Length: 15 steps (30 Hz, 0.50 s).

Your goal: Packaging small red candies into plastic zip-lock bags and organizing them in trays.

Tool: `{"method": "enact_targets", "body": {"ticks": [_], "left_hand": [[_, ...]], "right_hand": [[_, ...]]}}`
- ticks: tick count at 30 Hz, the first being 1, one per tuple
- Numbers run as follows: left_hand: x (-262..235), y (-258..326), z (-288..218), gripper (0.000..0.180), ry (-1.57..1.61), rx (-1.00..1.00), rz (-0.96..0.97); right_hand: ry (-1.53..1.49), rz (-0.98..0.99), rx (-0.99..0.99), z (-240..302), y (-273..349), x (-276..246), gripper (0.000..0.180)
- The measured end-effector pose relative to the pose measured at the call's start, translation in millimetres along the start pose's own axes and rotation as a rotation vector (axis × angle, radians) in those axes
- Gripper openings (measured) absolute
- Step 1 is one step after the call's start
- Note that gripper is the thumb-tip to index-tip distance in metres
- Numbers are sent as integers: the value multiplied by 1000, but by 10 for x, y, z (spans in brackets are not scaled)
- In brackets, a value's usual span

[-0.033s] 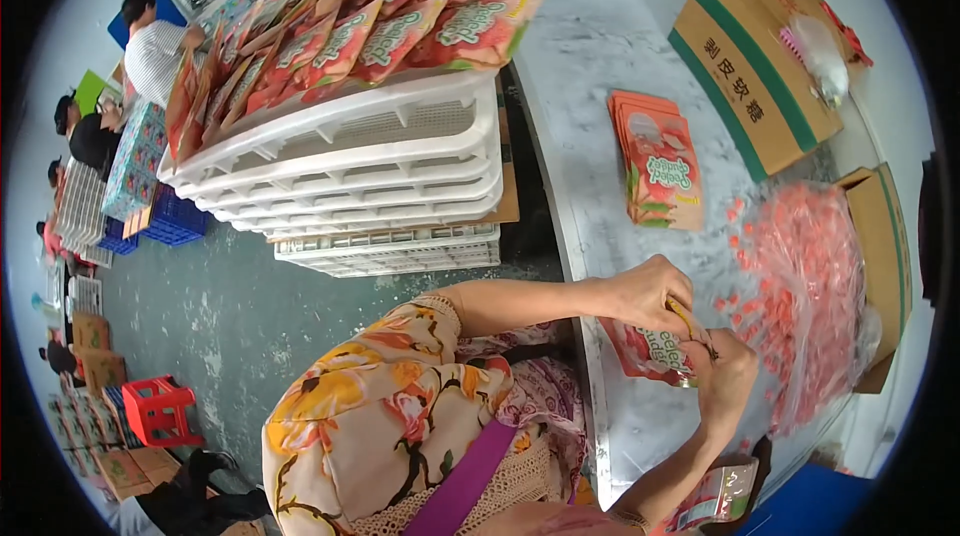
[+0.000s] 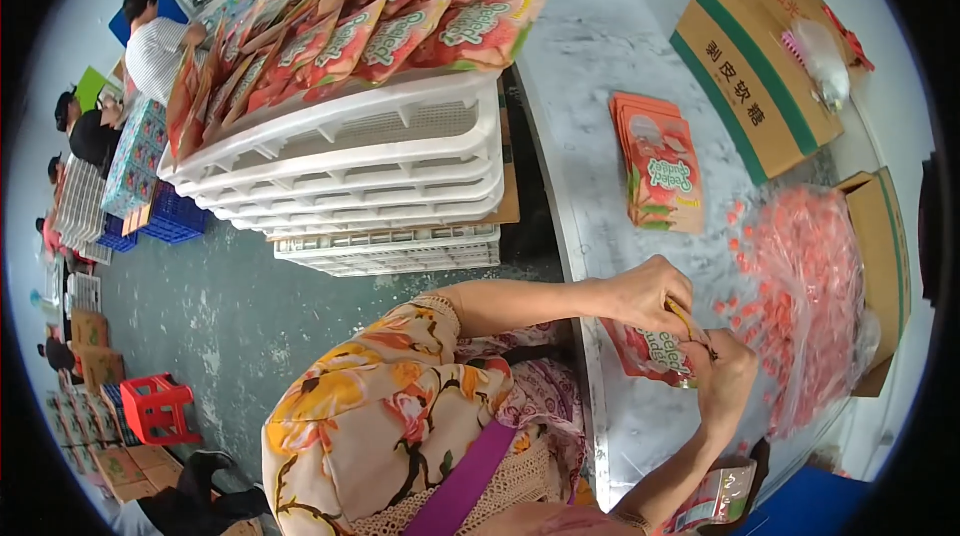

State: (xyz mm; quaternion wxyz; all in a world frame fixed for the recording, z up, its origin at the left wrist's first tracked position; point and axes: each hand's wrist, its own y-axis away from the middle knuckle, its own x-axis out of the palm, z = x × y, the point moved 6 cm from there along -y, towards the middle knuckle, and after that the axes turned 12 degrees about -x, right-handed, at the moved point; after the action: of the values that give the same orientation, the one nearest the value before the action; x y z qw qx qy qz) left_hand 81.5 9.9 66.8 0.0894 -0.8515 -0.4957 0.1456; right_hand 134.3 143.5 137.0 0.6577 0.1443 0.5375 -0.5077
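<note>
Over the marble-patterned table (image 2: 620,46), my left hand (image 2: 645,294) and my right hand (image 2: 725,366) pinch the top edge of a red printed pouch (image 2: 650,351). Fingers of both hands are closed on it, close together, and cover part of its upper edge. The pouch's lower part points toward my body. Just beyond my hands lies a heap of small red wrapped sweets (image 2: 810,306), much of it under clear plastic film, with loose pieces scattered at its near side. A neat stack of flat red pouches (image 2: 660,161) rests farther up the table.
White stacked crates (image 2: 340,151) stand to the left, topped with many filled pouches (image 2: 390,36). Cardboard boxes (image 2: 755,86) line the table's right side. A clear-windowed packet (image 2: 725,494) lies beside my right forearm. A red stool (image 2: 160,411) and several people are farther left.
</note>
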Motion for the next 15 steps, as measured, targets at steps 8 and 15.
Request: {"method": "enact_targets", "body": {"ticks": [8,15], "left_hand": [[-295,51,-88,28,-4,13,-14],[-571,117,-207,39,-199,73,-170]], "right_hand": [[11,99,-113,147,-315,17,21],[-72,83,-174,154,-422,11,31]]}}
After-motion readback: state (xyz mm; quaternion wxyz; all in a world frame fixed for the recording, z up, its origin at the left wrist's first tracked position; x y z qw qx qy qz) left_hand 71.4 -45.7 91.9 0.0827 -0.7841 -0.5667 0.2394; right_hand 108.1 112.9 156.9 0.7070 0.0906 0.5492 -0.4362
